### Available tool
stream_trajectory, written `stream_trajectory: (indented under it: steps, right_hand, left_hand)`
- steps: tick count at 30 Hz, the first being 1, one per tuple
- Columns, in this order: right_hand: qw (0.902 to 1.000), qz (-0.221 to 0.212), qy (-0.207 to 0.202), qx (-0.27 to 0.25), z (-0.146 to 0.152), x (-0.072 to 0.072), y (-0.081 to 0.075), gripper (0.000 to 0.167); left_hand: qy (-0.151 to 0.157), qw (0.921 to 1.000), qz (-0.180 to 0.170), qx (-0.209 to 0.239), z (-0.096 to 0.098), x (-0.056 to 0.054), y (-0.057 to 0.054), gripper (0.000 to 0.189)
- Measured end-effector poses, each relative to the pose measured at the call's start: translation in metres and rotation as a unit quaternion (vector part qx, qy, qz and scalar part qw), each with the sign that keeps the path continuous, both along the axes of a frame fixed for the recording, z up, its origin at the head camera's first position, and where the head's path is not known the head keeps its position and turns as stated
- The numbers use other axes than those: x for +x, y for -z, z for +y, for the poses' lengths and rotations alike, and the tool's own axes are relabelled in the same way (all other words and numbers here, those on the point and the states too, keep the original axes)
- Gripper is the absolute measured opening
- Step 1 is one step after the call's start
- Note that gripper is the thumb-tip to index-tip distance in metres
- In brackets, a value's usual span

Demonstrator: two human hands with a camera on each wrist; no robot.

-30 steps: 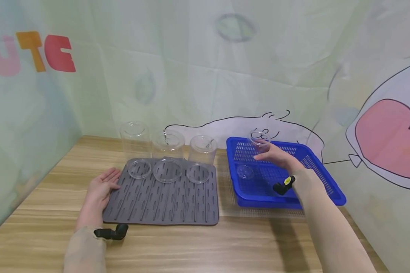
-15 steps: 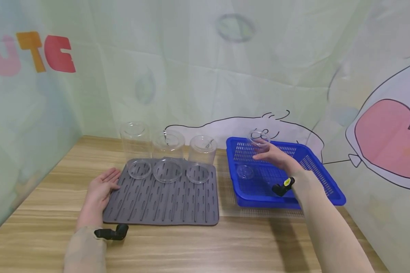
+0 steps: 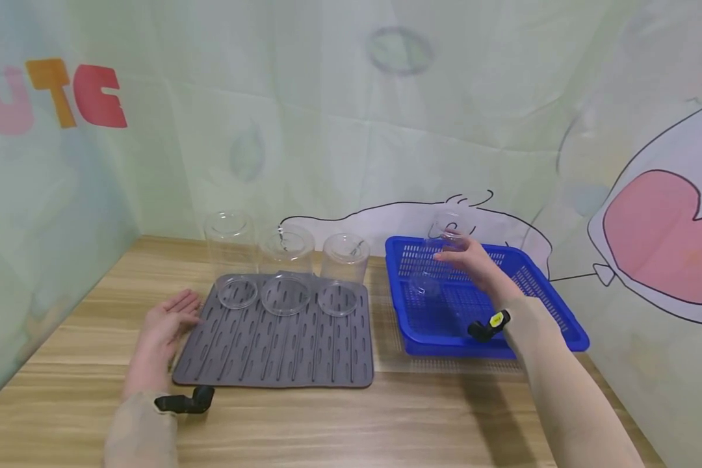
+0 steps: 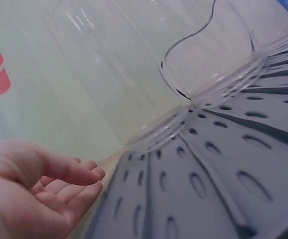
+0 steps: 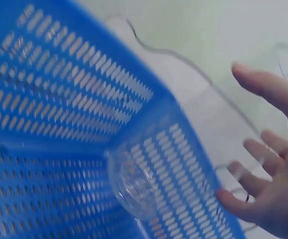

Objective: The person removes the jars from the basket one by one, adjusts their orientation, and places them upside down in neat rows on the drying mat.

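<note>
In the head view, my right hand (image 3: 470, 263) curls around a tall clear plastic cup (image 3: 435, 260) over the back left part of the blue basket (image 3: 406, 331). The transparent wall makes the cup's outline faint. In the right wrist view the round end of the cup (image 5: 134, 186) points down into the basket, and the thumb and fingers lie about its side. My left hand (image 3: 166, 322) lies palm up with loose fingers beside the left edge of a grey draining mat (image 3: 281, 357), holding nothing. Three clear cups stand upside down along the mat's back: left (image 3: 231, 253), middle (image 3: 286, 260) and right (image 3: 346, 260).
The basket stands to the right of the mat on a wooden table (image 3: 327, 429). A printed cloth backdrop (image 3: 327, 130) hangs right behind the table and along both sides. Each wrist carries a small black camera mount.
My right hand has raised the cup a little, and its upper end now sits higher and slightly further right. The left hand has shifted slightly left, away from the mat edge.
</note>
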State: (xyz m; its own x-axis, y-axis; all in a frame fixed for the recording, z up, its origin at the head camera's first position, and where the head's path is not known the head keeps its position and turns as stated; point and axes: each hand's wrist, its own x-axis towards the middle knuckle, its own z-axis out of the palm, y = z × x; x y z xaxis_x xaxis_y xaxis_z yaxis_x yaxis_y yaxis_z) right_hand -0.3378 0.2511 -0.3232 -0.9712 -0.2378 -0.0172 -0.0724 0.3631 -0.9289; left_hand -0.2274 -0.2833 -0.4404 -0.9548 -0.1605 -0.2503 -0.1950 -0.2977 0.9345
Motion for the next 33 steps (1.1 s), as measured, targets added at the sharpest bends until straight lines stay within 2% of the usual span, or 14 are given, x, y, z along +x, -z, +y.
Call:
stream_trajectory:
  steps: [3, 7, 9, 11, 16, 17, 21, 27, 30, 33]
  right_hand:
    - [0.9989, 0.022, 0.041, -0.002, -0.008, 0.007, -0.009, 0.083]
    - [0.9939, 0.053, 0.094, -0.024, -0.019, 0.015, -0.021, 0.083]
    - [0.9900, 0.074, 0.114, -0.038, -0.024, 0.019, -0.027, 0.081]
    - [0.9856, 0.100, 0.129, -0.043, -0.030, 0.023, -0.032, 0.080]
    - [0.9700, 0.182, 0.157, -0.036, -0.045, 0.032, -0.042, 0.079]
    - [0.9657, 0.200, 0.162, -0.030, -0.049, 0.034, -0.044, 0.079]
    - [0.9428, 0.278, 0.184, 0.007, -0.063, 0.042, -0.050, 0.078]
    - [0.8878, 0.413, 0.190, 0.069, -0.087, 0.056, -0.058, 0.080]
    - [0.8665, 0.447, 0.190, 0.115, -0.100, 0.063, -0.059, 0.082]
    - [0.8507, 0.465, 0.183, 0.163, -0.114, 0.074, -0.060, 0.083]
  left_hand:
    - [-0.020, 0.9992, 0.023, 0.028, -0.004, 0.002, -0.006, 0.079]
    - [-0.047, 0.9939, 0.060, 0.081, -0.003, 0.005, -0.024, 0.076]
    - [-0.056, 0.9893, 0.089, 0.100, -0.002, 0.008, -0.034, 0.073]
    - [-0.061, 0.9829, 0.122, 0.124, -0.001, 0.011, -0.044, 0.063]
    - [-0.073, 0.9683, 0.194, 0.139, 0.007, 0.020, -0.069, 0.034]
    - [-0.075, 0.9659, 0.206, 0.137, 0.009, 0.022, -0.074, 0.033]
    - [-0.072, 0.9537, 0.262, 0.129, 0.019, 0.025, -0.088, 0.029]
    - [-0.045, 0.9422, 0.330, 0.030, 0.036, 0.030, -0.103, 0.035]
    - [-0.033, 0.9379, 0.345, -0.014, 0.046, 0.032, -0.110, 0.038]
    - [-0.021, 0.9371, 0.345, -0.044, 0.058, 0.032, -0.116, 0.039]
